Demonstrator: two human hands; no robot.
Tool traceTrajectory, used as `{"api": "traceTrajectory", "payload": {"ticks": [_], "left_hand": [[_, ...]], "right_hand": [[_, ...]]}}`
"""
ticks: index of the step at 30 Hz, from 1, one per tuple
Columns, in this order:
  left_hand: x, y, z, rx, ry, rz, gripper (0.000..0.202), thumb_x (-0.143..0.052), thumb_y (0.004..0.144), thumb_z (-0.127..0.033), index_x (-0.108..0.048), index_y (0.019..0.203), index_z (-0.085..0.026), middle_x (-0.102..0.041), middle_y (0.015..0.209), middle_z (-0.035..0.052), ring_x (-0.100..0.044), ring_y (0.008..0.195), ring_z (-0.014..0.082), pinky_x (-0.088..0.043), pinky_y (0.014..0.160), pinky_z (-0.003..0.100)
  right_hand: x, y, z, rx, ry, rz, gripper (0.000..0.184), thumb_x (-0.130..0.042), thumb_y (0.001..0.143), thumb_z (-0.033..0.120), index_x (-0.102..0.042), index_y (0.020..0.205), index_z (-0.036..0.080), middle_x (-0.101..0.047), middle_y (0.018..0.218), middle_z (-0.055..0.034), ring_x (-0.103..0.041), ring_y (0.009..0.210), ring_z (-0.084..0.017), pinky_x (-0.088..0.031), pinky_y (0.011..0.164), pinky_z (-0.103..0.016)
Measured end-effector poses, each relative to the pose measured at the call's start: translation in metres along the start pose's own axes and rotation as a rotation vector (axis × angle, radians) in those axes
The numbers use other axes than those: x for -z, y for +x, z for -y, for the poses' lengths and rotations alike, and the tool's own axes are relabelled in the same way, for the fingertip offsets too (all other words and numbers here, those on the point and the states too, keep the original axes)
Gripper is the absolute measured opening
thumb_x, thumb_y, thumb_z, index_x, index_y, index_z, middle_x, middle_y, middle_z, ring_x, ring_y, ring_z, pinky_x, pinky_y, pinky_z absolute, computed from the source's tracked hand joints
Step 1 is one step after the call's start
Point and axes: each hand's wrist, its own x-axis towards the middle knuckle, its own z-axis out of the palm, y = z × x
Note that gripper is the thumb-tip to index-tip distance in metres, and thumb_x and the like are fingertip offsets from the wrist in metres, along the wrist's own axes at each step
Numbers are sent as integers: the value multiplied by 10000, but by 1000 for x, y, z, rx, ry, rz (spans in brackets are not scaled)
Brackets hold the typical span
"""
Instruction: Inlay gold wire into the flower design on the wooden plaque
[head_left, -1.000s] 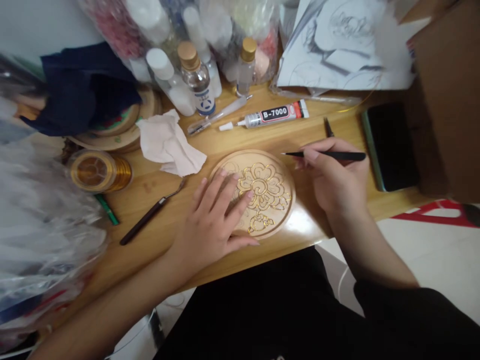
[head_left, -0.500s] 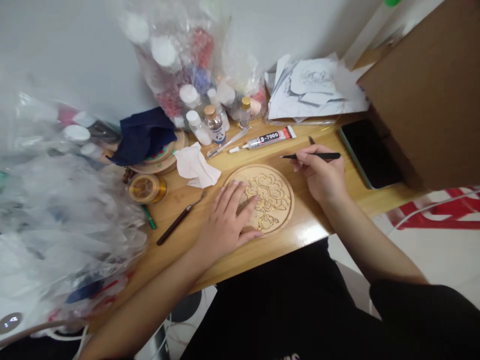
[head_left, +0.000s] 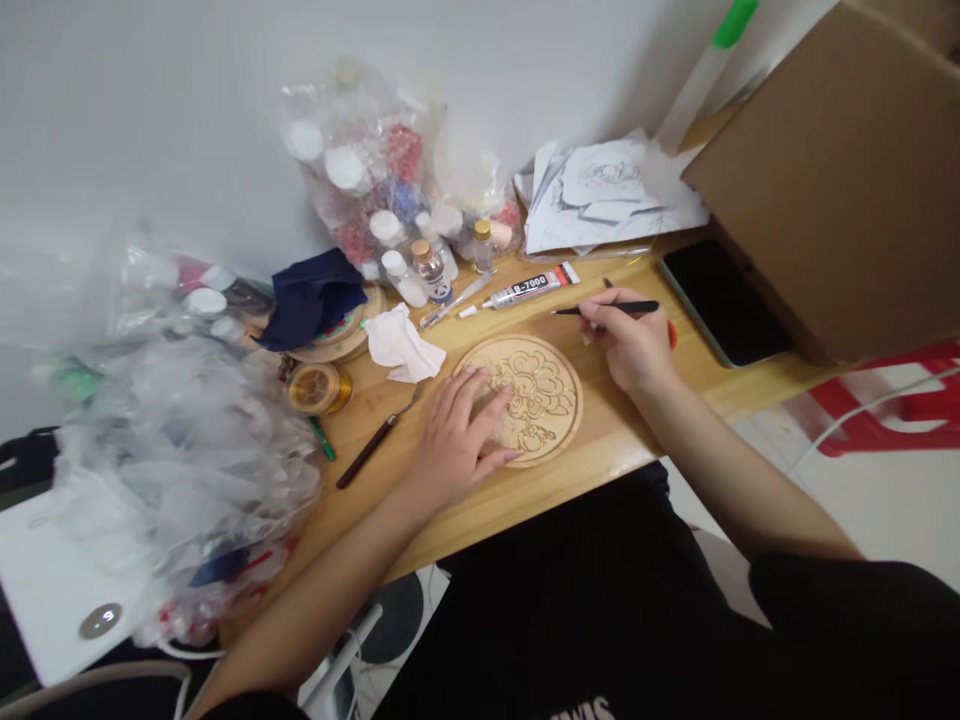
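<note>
A round wooden plaque [head_left: 551, 375] with a raised flower outline, partly lined in gold, lies flat on the wooden table. My left hand [head_left: 457, 435] rests on its left part, fingers stretched and apart, covering some of the pattern. To the right of the plaque, my right hand [head_left: 634, 345] is closed around black tweezers [head_left: 637, 308], whose thin tips point left, apart from the plaque. An orange piece [head_left: 673, 335] shows from behind that hand; what it belongs to is mostly hidden. Beyond the plaque lies a B-7000 glue tube [head_left: 532, 286].
Left of the plaque are a crumpled tissue [head_left: 405, 345], a dark-handled metal tool [head_left: 375, 440] and a spool of gold wire [head_left: 319, 388]. Plastic bags [head_left: 202, 440] crowd the left side. Small bottles [head_left: 430, 270] stand behind. At right are a phone [head_left: 724, 305] and a cardboard box [head_left: 832, 190].
The camera view has shifted, so the left-side items appear further right. My left hand stays on the plaque and the tweezers stay in my right hand. More of the orange piece now shows.
</note>
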Motion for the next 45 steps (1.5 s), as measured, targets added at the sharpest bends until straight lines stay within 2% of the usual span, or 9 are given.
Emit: {"api": "traceTrajectory", "payload": {"ticks": [4, 10, 21, 27, 35, 37, 42, 45], "left_hand": [[2, -1, 1, 40, -14, -15, 598, -430, 992, -512, -429, 1472, -155, -408, 1482, 215, -345, 1424, 360, -321, 1134, 587], [0, 0, -2, 61, -19, -17, 527, -503, 963, -514, -537, 1409, -234, -384, 1504, 166, -322, 1431, 362, -300, 1141, 596], [1, 2, -3, 50, -6, 28, 545, -518, 953, -535, -570, 1389, -212, -345, 1535, 196, -298, 1439, 388, -253, 1149, 632], [3, 2, -2, 69, -26, 59, 550, -517, 950, -555, -555, 1400, -242, -332, 1554, 183, -280, 1457, 387, -266, 1141, 641], [0, 1, 0, 62, -55, 38, 578, -533, 937, -574, -541, 1411, -243, -312, 1569, 182, -268, 1464, 399, -238, 1152, 649], [0, 1, 2, 53, -110, 3, 592, -518, 948, -568, -504, 1438, -237, -332, 1558, 183, -285, 1465, 381, -255, 1159, 624], [3, 0, 10, 114, -390, -298, 498, -457, 1009, -417, -421, 1481, -265, -484, 1484, 119, -439, 1393, 264, -349, 1161, 491], [3, -1, 17, 187, -421, -385, 453, -320, 1049, -349, -393, 1491, -287, -511, 1469, 93, -466, 1371, 239, -379, 1147, 478]], "right_hand": [[-2, -1, -1, 1, -2, 17, 129, -749, 563, 253, -632, 583, 202, -557, 479, 41, -473, 442, -80, -365, 435, -225], [-2, -4, -4, 18, -32, 25, 138, -759, 586, 258, -634, 594, 201, -545, 487, 45, -458, 443, -72, -370, 431, -224], [-6, -4, 1, 16, -13, 22, 86, -740, 545, 231, -659, 557, 206, -540, 443, 40, -445, 406, -74, -310, 386, -224], [-7, -6, 1, 16, -21, 30, 70, -738, 559, 218, -669, 559, 208, -551, 452, 35, -449, 416, -74, -319, 387, -225], [-5, -5, -1, 22, -41, 41, 125, -775, 569, 246, -654, 575, 215, -540, 463, 46, -449, 434, -81, -341, 401, -238], [-5, -5, -1, 21, -45, 35, 141, -783, 564, 254, -648, 574, 214, -539, 463, 46, -446, 433, -82, -331, 396, -239], [-3, -4, 0, 40, -41, 43, 146, -780, 587, 257, -643, 581, 206, -537, 468, 40, -443, 425, -76, -318, 395, -239], [-3, -4, 0, 46, -48, 40, 159, -785, 588, 274, -640, 576, 210, -531, 466, 40, -437, 422, -77, -318, 399, -249]]}}
